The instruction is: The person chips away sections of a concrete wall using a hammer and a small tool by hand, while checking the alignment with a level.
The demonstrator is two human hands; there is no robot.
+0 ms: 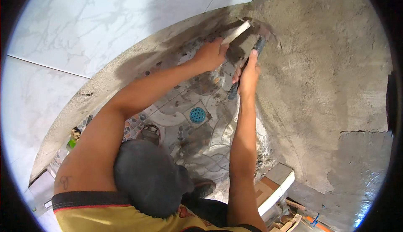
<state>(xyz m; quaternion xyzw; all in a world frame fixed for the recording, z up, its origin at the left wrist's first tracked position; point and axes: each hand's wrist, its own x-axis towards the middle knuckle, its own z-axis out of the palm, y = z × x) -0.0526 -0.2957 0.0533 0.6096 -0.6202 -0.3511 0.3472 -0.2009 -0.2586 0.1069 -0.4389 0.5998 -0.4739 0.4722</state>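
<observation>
My left hand (210, 54) is closed round a pale, flat strip (237, 32), its far end against the base of the wall at the corner. My right hand (248, 74) grips the dark handle of a hammer (259, 45), thumb laid along it. The hammer's head is blurred near the rough cement wall (319, 64), close to the strip's far end. What the strip is exactly, I cannot make out. Below my hands lies a dirty patterned tile floor (214, 133) with a round blue drain cover (197, 115).
White marbled tiles (79, 26) cover the upper left wall, above a bare cement band. A rounded dark grey shape (145, 177) hides part of the floor. At the lower right are a white-edged box (273, 185), wood pieces (287, 223) and an orange rod (321, 225).
</observation>
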